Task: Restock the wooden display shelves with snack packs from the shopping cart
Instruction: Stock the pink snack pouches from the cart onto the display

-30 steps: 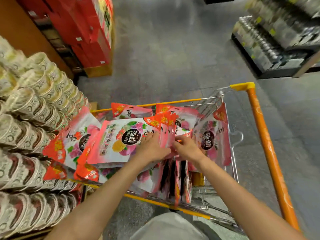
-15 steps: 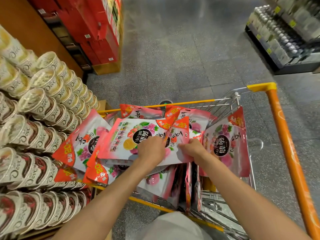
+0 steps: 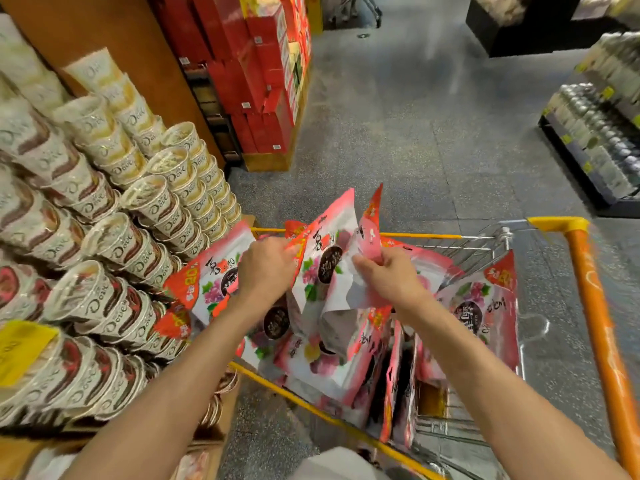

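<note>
glossy pink snack packs (image 3: 329,258) crinkling above the wire shopping cart (image 3: 485,244), left hand (image 3: 265,268) gripping one edge, right hand (image 3: 388,275) pinching another

Glossy plastic snack packs (image 3: 332,258) fill a bare wire-metal cart (image 3: 460,249) with an orange plastic handle (image 3: 595,306); speckled matt floor (image 3: 415,133).

stacked dove cups (image 3: 104,216) fill the left side, lying rim-out in rows, some brown-banded, some gold. yellow price tag (image 3: 20,351) at the lower left edge over the cups. red boxes (image 3: 263,74) piled on a wooden base at top centre, against an orange-brown panel (image 3: 131,46). grey speckled floor (image 3: 433,133) through the middle. low dark rack of bottles (image 3: 595,140) along the right edge, blurred. black plinth (image 3: 519,29) at the top right corner.
</note>
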Demonstrator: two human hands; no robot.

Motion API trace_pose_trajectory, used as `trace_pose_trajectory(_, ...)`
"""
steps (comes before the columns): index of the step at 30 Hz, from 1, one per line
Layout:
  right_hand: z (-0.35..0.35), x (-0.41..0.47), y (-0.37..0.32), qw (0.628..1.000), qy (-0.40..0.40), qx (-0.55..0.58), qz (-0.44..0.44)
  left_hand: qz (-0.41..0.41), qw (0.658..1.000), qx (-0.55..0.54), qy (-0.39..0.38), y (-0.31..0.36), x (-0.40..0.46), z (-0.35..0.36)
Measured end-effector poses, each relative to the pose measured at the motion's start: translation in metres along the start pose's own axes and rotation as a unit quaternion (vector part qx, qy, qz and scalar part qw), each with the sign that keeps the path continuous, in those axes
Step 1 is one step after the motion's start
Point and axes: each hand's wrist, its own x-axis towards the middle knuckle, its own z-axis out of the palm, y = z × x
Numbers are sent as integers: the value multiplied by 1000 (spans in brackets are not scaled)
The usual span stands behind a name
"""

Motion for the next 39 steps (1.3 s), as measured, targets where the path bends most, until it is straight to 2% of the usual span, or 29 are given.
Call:
trace_pose_trajectory(4,-26,-15,-11,999,0,-11,-50,36,999,21,12,13,-22,-8)
trace_pose_trajectory(8,-49,-39,-14,998,30,-11,-51,85,995,7,48,29,-42,-18)
trace_pose_trajectory(12,-61,-74,-23,993,37,-62,-92,79,994,16,67,37,-62,-41)
trace_pose_trajectory(15,-65,-99,-41,984,26,-112,-136,72,990,-22,118,41,-87,-65)
trace_pose_trajectory(21,-65,-163,-83,956,-58,-172,-230,28,969,-95,225,37,-159,-129)
trace_pose_trajectory(25,-51,-198,-97,940,-134,-175,-258,-16,959,-132,252,21,-210,-163)
trace_pose_trajectory(31,21,-246,-100,884,-280,-198,-317,-139,941,-177,252,-36,-299,-205)
trace_pose_trajectory(34,72,-269,-95,860,-358,-215,-293,-189,931,-154,273,-77,-354,-223)
trace_pose_trajectory(36,109,-293,-95,822,-425,-227,-304,-253,912,-128,297,-110,-397,-235)
trace_pose_trajectory(39,159,-340,-101,750,-454,-303,-373,-318,886,-122,315,-158,-462,-250)
